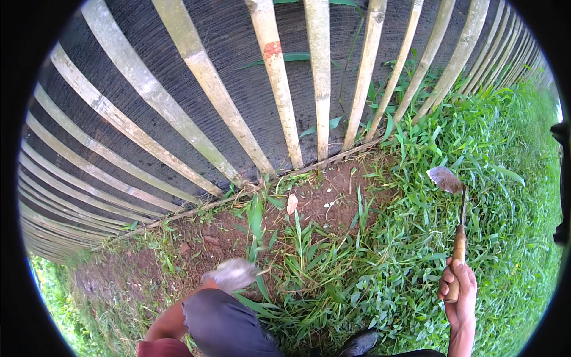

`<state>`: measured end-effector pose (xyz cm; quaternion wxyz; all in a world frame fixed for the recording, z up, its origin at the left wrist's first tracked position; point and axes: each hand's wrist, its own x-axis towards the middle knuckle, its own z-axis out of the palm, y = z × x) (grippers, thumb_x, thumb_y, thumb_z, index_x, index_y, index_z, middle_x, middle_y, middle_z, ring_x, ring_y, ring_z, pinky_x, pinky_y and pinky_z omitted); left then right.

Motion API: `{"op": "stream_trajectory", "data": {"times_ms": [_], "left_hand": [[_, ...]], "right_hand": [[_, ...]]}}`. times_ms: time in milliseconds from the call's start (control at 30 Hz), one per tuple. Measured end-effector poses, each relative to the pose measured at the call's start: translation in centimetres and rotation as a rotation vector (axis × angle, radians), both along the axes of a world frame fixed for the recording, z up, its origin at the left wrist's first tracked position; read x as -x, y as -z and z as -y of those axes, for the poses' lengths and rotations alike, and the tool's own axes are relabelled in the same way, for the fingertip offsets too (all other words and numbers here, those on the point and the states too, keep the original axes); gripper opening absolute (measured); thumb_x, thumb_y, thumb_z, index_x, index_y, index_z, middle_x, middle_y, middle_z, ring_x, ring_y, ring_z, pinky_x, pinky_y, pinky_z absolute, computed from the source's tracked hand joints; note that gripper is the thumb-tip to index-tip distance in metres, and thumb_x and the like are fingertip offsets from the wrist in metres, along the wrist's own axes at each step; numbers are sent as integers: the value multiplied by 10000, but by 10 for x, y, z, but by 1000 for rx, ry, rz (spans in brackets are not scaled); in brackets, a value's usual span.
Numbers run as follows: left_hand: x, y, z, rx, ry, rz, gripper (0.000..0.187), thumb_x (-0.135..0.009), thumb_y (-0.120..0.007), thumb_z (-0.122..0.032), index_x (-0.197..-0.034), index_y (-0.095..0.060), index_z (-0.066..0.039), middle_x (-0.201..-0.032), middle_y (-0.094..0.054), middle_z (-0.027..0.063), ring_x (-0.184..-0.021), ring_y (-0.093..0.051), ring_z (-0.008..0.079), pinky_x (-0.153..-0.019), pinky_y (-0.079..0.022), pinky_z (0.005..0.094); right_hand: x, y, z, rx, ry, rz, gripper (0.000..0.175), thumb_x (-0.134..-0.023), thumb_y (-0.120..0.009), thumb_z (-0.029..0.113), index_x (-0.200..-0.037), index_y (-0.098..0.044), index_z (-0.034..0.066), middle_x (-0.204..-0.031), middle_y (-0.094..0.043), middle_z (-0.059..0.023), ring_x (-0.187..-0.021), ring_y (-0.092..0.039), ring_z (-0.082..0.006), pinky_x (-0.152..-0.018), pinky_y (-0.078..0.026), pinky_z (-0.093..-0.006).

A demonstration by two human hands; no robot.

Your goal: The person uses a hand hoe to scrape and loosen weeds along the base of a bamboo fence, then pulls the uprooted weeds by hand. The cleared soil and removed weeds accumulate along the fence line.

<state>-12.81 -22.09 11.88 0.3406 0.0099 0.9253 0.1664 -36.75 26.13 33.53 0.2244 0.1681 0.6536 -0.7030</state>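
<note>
My right hand grips the wooden handle of a small hand hoe; its soil-marked metal blade is raised over the green weeds at the right. At lower centre-left is my left hand, in a pale glove and blurred, beside my knee. Long blades of grass rise by its fingers, and they look held, though the blur hides the grip. Below and right of the left hand, cut or bent grass lies over the reddish-brown soil.
A bamboo slat fence with dark ribbed sheeting behind it curves across the top. Dense weeds cover the right side. A dry leaf lies near the fence foot. A dark shoe shows at the bottom.
</note>
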Motion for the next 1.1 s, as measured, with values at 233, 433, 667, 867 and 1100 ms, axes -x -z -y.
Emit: {"op": "stream_trajectory", "data": {"times_ms": [233, 433, 667, 867, 1100], "left_hand": [[-142, -44, 15, 48, 43, 242, 285, -1032, -556, -246, -1215, -600, -32, -1193, -619, 122, -1071, -607, 254, -961, -453, 414], [-139, -81, 26, 32, -600, 275, 346, -1068, -432, -206, -1348, -451, -4, -1363, -487, 113, -1232, -471, 222, -1065, -277, 430], [-85, -111, 58, -77, -824, 114, 435, -1109, -289, -159, -1502, -276, 28, -1561, -333, 102, -1421, -313, 184, -1187, -72, 450], [58, -182, 99, -265, -609, -150, 521, -1145, -165, -118, -1635, -127, 57, -1731, -201, 92, -1582, -177, 152, -1292, 104, 467], [155, -193, -31, -192, -355, -507, 469, -976, -754, -196, -1376, -628, 12, -1221, -703, 94, -1080, -673, 221, -1008, -524, 360]], "right_hand": [[-6, 7, -6, 29, -44, 41, 268, -1083, -598, 327, -1169, -574, 74, -752, -546, 23, -554, -540, -101, -466, -448, -254], [0, 2, 2, -43, -97, 164, 268, -1071, -607, 299, -1160, -529, 59, -792, -566, -3, -576, -563, -120, -516, -488, -268], [23, 38, 1, 44, -206, 185, 274, -1062, -643, 297, -1199, -534, 87, -877, -578, 22, -662, -582, -103, -548, -485, -272], [129, 141, 28, 138, -217, 31, 52, -1015, -559, 86, -997, -535, 44, -808, -626, -54, -641, -634, -161, -541, -618, -333], [257, 280, 130, -186, -200, 248, 107, -918, -698, 103, -985, -635, 49, -933, -721, -79, -759, -729, -209, -619, -673, -383]]}}
